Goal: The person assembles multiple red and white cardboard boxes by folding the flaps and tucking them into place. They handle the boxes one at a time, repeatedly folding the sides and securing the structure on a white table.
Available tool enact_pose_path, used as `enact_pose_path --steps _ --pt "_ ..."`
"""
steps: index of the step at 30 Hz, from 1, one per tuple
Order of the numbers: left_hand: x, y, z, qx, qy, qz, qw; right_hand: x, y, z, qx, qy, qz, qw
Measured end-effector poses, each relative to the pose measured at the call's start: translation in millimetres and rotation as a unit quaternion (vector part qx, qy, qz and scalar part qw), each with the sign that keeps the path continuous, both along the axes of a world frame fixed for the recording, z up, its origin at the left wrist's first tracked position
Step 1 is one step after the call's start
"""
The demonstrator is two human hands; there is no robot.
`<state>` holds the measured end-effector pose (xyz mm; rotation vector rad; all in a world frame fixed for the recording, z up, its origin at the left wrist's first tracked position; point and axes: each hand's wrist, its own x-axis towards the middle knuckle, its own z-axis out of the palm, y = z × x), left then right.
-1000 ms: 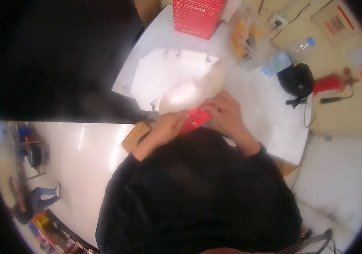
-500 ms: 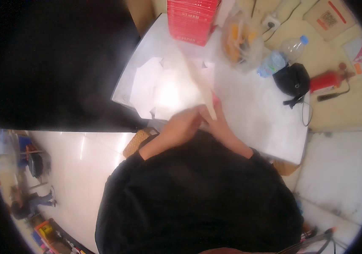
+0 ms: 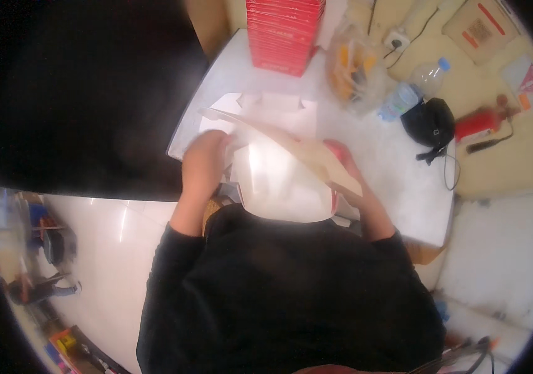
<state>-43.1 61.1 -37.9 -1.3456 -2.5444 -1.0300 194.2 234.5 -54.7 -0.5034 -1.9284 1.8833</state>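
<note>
A partly folded cardboard box [image 3: 285,181], white inside with some red on its outer side, stands in front of my body. Its raised panel slants from upper left to lower right. My left hand [image 3: 204,161] is closed at the box's left edge, fingers bent inward and slightly blurred. On the right side my right hand [image 3: 354,181] grips a folded wall, its fingers partly hidden behind the cardboard. Beyond the box, a flat white cardboard blank [image 3: 273,105] with notched edges lies on the table.
The white table [image 3: 397,187] carries a tall stack of red folded cardboard [image 3: 284,37] at the back. To its right are a plastic bag with orange-yellow contents [image 3: 350,68], a clear bottle [image 3: 403,100] and a black pouch [image 3: 432,124]. A red fire extinguisher [image 3: 478,123] is beside the wall.
My hands have moved apart from the middle, the left one to the left and forward, the right one to the right. The box has spread open between them.
</note>
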Motion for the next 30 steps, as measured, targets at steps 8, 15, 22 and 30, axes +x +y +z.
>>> enact_pose_path --steps 8,15,22,30 --pt "50.8 -18.1 -4.0 0.042 -0.275 -0.019 0.96 13.4 -14.5 -8.5 -0.102 0.001 -0.011 0.995" --pt "57.0 -14.9 2.9 -0.195 -0.209 -0.018 0.958 12.3 -25.9 -0.7 -0.009 -0.089 0.008 0.996" --pt "-2.7 -30.9 -22.2 0.064 -0.487 -0.217 0.844 9.7 1.5 0.7 -0.195 -0.034 -0.114 0.973" --pt "36.0 -12.9 -10.6 0.073 -0.312 -0.336 0.886 9.0 -4.8 -8.4 -0.315 -0.008 -0.042 0.948"
